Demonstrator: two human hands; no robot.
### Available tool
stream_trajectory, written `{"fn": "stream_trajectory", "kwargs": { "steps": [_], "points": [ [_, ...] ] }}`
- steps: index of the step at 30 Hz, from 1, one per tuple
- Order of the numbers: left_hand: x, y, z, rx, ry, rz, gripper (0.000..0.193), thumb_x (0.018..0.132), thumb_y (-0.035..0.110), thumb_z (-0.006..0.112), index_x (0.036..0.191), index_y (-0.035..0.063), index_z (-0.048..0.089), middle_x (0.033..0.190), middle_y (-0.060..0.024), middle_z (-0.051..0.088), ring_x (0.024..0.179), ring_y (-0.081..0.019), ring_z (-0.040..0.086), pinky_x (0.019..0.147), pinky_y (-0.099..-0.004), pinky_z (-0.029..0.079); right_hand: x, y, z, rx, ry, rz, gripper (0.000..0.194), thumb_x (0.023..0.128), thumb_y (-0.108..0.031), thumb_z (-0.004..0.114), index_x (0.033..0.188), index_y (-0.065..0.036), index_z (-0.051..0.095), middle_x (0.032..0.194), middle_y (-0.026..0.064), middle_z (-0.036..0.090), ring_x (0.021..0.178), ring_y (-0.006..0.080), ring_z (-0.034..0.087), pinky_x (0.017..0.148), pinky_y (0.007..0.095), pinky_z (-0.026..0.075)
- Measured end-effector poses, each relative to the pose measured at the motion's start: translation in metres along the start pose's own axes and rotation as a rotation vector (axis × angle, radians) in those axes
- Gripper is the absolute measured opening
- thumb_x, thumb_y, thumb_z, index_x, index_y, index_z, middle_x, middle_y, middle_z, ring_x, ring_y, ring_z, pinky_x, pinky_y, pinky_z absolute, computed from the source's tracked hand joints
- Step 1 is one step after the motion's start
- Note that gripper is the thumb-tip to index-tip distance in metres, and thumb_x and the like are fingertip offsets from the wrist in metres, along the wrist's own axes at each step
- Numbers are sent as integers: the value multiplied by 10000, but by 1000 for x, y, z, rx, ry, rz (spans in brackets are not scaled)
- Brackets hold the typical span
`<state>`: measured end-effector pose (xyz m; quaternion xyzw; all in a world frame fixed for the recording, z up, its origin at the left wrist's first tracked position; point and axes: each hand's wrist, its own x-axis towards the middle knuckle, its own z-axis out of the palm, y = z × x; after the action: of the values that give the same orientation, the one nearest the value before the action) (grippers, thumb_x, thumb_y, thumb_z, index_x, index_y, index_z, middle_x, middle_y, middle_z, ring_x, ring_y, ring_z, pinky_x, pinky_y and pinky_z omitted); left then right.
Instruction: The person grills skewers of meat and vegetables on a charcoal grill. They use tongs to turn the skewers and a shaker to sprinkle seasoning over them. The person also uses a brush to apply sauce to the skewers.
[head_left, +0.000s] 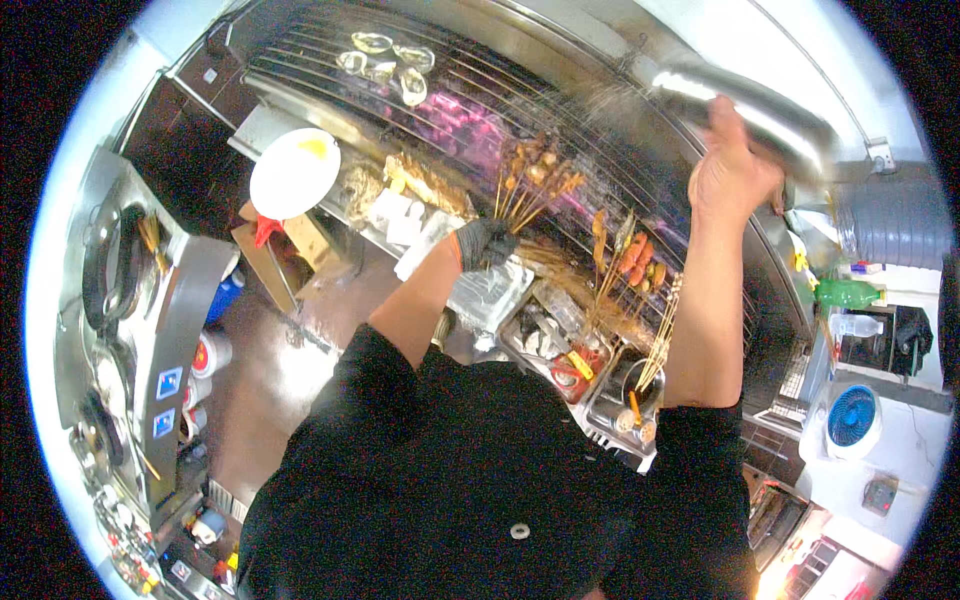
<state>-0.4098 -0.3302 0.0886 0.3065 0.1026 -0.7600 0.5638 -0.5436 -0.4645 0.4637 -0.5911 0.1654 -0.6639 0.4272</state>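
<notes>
My left hand (486, 244), in a dark glove, grips the stick ends of several meat skewers (536, 176). Their meat ends fan out over the grill grate (570, 131). My right hand (729, 176), bare and motion-blurred, is raised at the grill's right side. Behind its fingers is a shiny, blurred metallic shape (795, 131); whether the hand holds anything is hidden. More skewers with reddish sausages (636, 255) lie on the grate between my arms. Oysters in half shells (382, 67) sit at the grill's far left, near pinkish glowing coals (457, 120).
A white plate (295, 174) stands at the grill's left front edge. Metal trays (517, 341) with a yellow-handled tool (580, 364) and a pot (641, 375) of sticks are close before me. A steel counter with a wok (109, 262) is at left. A fan (853, 420) is at right.
</notes>
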Motion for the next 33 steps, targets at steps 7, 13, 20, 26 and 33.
{"fn": "stream_trajectory", "kwargs": {
  "steps": [7,13,20,26,33],
  "points": [
    [-10,13,-9,276,-53,-97,229,1031,312,581,944,101,594,691,-33,563,524,-129,476,448,-302,347,-28,12,-24,-323,122,39,371,782,-40,867,1085,51,674,1048,89,720,972,202,683,955,345,521],
    [-3,10,-16,234,-119,-74,252,1002,312,631,948,72,687,819,-110,704,590,-186,618,467,-352,477,-14,17,-19,-383,62,272,312,812,-147,871,980,73,728,978,69,746,826,150,690,808,296,553],
    [-11,20,-38,235,-152,-83,407,948,347,701,1233,62,643,1018,-139,720,782,-269,695,657,-443,594,-24,6,-33,-610,157,86,244,813,-140,865,861,57,730,844,39,730,790,147,691,781,330,580],
    [-58,19,-67,595,-276,-217,461,972,365,659,1308,52,613,1163,-127,702,948,-255,698,801,-431,600,-65,6,-93,-349,161,221,595,757,42,851,1267,45,545,1196,145,657,1037,248,670,943,375,559],
    [-49,-91,-39,532,-239,-176,360,987,346,629,1235,86,627,1027,-81,688,856,-225,673,731,-421,598,-66,5,-168,-527,259,-33,615,821,26,793,1357,51,492,1268,172,622,1071,254,665,874,365,601]
  ]
}}
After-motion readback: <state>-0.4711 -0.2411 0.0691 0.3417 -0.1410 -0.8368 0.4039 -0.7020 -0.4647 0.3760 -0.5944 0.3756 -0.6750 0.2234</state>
